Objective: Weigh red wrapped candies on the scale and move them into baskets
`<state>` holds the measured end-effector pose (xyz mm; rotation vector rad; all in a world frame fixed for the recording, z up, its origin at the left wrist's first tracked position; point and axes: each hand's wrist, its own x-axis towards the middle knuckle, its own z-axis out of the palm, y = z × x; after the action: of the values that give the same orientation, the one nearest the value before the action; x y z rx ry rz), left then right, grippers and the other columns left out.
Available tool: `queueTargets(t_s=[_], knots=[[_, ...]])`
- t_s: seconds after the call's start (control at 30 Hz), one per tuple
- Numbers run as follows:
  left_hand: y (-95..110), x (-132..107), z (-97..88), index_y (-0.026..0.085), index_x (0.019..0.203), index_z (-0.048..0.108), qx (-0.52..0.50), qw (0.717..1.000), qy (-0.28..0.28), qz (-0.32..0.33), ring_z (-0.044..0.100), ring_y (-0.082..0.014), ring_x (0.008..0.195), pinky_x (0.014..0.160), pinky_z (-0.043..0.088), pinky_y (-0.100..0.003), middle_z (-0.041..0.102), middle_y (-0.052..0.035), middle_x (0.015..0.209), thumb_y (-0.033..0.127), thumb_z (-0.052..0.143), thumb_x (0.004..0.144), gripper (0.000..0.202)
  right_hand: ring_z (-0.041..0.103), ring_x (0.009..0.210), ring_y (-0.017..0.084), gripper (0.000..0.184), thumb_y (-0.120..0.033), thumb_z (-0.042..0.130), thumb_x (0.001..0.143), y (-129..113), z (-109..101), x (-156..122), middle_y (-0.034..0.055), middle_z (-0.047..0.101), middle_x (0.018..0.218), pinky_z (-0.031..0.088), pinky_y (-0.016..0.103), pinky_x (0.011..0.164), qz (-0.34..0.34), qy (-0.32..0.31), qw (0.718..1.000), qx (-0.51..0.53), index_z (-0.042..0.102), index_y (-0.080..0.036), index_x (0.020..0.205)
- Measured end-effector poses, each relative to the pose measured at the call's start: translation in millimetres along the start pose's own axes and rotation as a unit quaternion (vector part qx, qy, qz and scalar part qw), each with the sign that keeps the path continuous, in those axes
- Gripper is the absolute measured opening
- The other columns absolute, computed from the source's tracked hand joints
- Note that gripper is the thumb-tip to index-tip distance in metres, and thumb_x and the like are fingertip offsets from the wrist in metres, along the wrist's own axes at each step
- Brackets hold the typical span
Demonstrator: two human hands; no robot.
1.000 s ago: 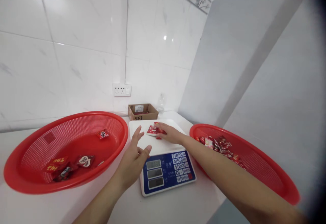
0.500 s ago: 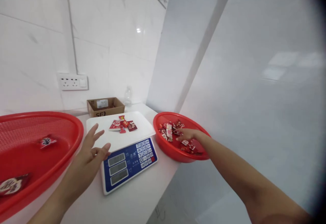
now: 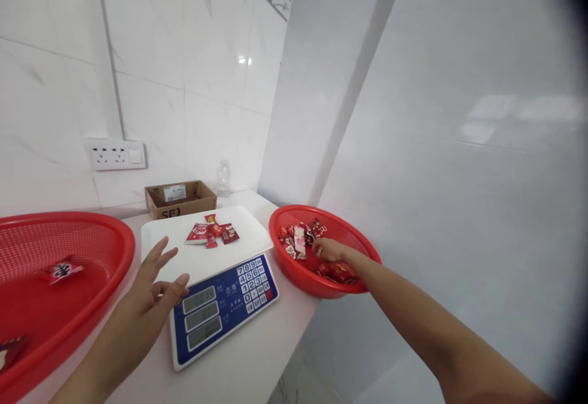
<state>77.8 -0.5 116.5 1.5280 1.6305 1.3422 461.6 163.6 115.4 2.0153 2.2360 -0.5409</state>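
Note:
A white and blue digital scale (image 3: 220, 309) stands on the counter with a few red candy packets (image 3: 210, 233) on its white platform. My left hand (image 3: 151, 288) hovers open over the scale's near left corner, fingers spread, holding nothing. My right hand (image 3: 327, 248) reaches into the small red basket (image 3: 349, 232) on the right. Its fingers are curled down among the wrapped candies (image 3: 298, 240) there. What they grip is hidden.
A large red basket (image 3: 92, 232) on the left holds a few packets (image 3: 59, 269). An open cardboard box (image 3: 180, 198) and a clear bottle (image 3: 223, 177) stand by the tiled wall under a socket strip (image 3: 117, 155). The counter edge drops off at the right.
My right hand left the packets on the scale platform and moved right into the small red basket, where its fingers have curled. The view swung right. My left hand stayed open.

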Motion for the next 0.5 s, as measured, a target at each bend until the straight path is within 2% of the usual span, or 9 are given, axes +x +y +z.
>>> queueTargets(t_s=[0.17,0.27,0.37,0.43,0.5], knots=[[2.2,-2.3,-1.9,0.039,0.139,0.016,0.0,1.0,-0.003,0.007,0.067,-0.0206,0.082,0.074,0.056,-0.039,0.039,-0.0068,0.139,0.049,0.05,0.079,0.069,0.06,0.073,0.013,0.039,-0.003,0.047,0.069,6.1,-8.6,4.6,0.0064,0.064,0.098,0.043,0.018,0.054,-0.012,-0.003,0.999,0.042,0.058,-0.016,0.105],[4.6,-3.3,-3.2,0.041,0.138,0.015,-0.001,1.0,-0.005,0.0,0.067,-0.0187,0.081,0.074,0.056,-0.037,0.039,-0.0047,0.139,0.049,0.05,0.079,0.07,0.059,0.06,0.013,0.029,-0.011,0.057,0.067,9.9,-12.6,0.0,0.0052,0.066,0.082,0.042,0.02,0.05,0.002,-0.055,0.998,0.038,0.064,-0.015,0.094],[6.8,-3.7,-2.8,0.042,0.138,0.015,-0.007,1.0,-0.009,-0.013,0.066,-0.0173,0.081,0.077,0.055,-0.037,0.039,-0.0035,0.139,0.049,0.049,0.08,0.068,0.057,0.052,0.013,0.027,-0.017,0.071,0.054,7.6,-8.3,-9.8,0.0008,0.066,0.068,0.041,0.022,0.047,0.013,-0.113,0.993,0.023,0.069,-0.018,0.081],[8.0,-3.8,-1.7,0.04,0.138,0.016,-0.01,1.0,-0.008,-0.017,0.066,-0.0167,0.08,0.078,0.054,-0.038,0.039,-0.0042,0.139,0.049,0.049,0.08,0.067,0.056,0.051,0.013,0.025,-0.016,0.071,0.051,2.5,0.0,-14.7,-0.001,0.065,0.063,0.041,0.022,0.048,0.013,-0.108,0.994,0.011,0.071,-0.021,0.076],[9.3,-4.3,-0.9,0.037,0.139,0.017,-0.019,1.0,-0.011,-0.012,0.065,-0.016,0.079,0.079,0.053,-0.038,0.038,-0.0063,0.14,0.047,0.049,0.08,0.068,0.056,0.051,0.014,0.016,-0.015,0.067,0.055,-3.9,9.9,-15.7,-0.0004,0.063,0.058,0.041,0.023,0.05,0.013,-0.06,0.998,0.001,0.071,-0.019,0.071]])
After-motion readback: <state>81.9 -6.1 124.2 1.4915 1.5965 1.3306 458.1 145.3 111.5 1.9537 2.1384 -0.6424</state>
